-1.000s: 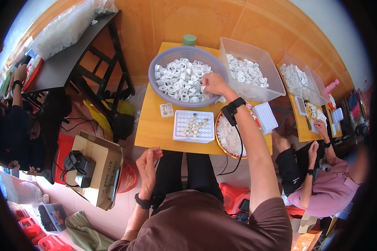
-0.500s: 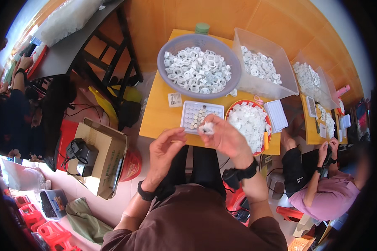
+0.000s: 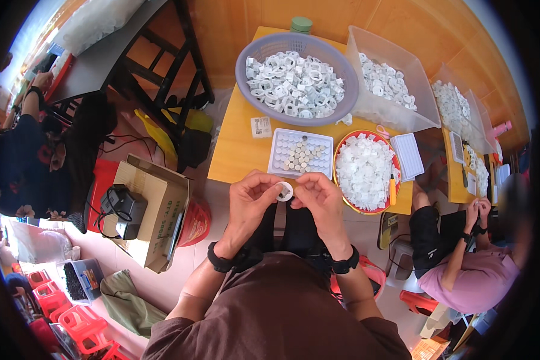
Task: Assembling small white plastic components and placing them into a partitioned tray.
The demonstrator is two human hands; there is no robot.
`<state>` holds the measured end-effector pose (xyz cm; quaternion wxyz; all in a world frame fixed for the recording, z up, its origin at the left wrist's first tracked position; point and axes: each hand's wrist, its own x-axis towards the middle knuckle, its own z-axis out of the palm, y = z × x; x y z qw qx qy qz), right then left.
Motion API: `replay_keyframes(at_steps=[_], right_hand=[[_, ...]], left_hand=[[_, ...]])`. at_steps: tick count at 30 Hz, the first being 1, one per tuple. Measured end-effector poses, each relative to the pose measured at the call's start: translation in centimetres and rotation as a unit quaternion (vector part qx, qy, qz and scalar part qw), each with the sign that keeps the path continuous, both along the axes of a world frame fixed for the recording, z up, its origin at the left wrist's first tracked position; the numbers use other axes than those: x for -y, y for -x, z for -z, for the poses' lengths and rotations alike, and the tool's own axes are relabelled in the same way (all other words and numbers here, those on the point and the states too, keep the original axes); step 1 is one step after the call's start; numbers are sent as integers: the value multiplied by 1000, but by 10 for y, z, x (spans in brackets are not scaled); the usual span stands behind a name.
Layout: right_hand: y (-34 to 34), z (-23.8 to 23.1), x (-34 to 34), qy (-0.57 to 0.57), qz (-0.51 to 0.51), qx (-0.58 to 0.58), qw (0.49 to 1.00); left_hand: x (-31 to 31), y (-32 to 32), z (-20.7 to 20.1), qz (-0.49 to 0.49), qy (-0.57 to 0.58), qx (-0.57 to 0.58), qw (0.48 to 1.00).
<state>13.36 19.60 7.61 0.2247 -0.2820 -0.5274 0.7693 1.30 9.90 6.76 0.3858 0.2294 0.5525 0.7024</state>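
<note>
Just in front of the table edge, my left hand [image 3: 253, 201] pinches a small white round plastic part [image 3: 285, 191] between thumb and fingers. A darker spot shows in its middle. Close against its right side is my right hand [image 3: 319, 201], thumb and fingertips pressed together; anything between them is too small to make out. Beyond both hands lies a white tray [image 3: 274, 157] with rows of dimples, partly filled with several small round silvery discs [image 3: 300, 157]. Right of it, a red round tray [image 3: 340, 193] holds a heap of small white translucent pieces [image 3: 366, 168].
A grey-purple basket [image 3: 244, 90] full of white plastic parts stands behind the tray, beside a clear bin [image 3: 423, 120] of similar parts. A yellow-handled tool [image 3: 392, 189] rests on the red tray's rim. At right sits a co-worker [image 3: 462, 270]; a cardboard box [image 3: 144, 216] stands at left.
The white part has passed from my right hand to my left, and both hands have come together nearer my body. My left fingers have closed from apart. The whole view has shifted slightly.
</note>
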Motion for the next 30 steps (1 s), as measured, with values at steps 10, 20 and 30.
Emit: replay_keyframes(at_steps=[10,20,30], right_hand=[[-10,8,10,83,44,-59,994],[-18,26,22,104,66,-60,991],[-42,30,-29,-152,172,132,964]], left_hand=[[3,-6,3,49,-70,25,996],[15,-15,20,110,-25,116,987],[20,-5,25,90,-50,206,973]])
